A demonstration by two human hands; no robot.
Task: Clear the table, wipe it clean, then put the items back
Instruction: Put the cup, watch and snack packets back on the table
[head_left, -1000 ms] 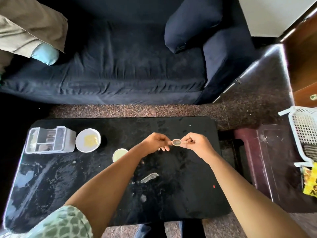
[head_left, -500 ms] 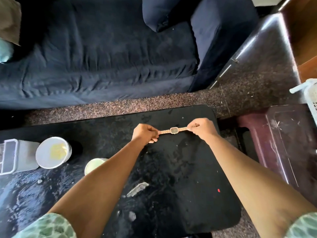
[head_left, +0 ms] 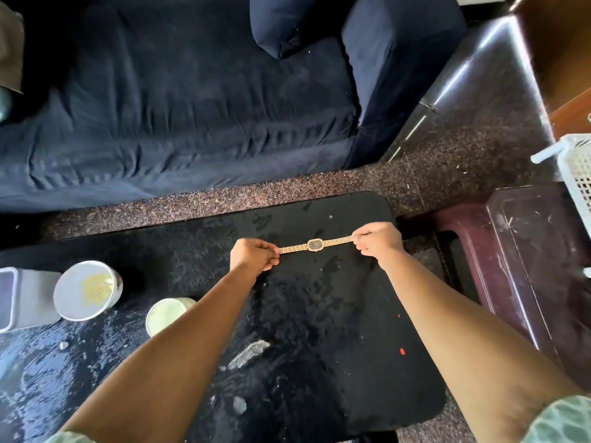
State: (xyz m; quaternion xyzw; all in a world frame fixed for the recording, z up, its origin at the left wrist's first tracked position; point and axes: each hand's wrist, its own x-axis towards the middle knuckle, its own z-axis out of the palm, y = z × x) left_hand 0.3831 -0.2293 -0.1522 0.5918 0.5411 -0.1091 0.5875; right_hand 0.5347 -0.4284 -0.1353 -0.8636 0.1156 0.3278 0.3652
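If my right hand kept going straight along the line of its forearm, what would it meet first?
Probably nothing on the black table: the right hand, holding one end of the gold watch, points at the far edge. Beyond come speckled floor and the dark sofa. Height is unclear.

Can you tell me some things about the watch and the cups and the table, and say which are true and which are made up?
1. Both hands hold the gold watch stretched straight. True: left hand and right hand each pinch a strap end.
2. The watch hangs over the sofa. False: it is over the black table.
3. The table is spotless. False: smears and bits show on it.
4. The white cup stands on the table left of the left hand. True.
5. The white basket sits on the table. False: it is off to the right, beyond the table.
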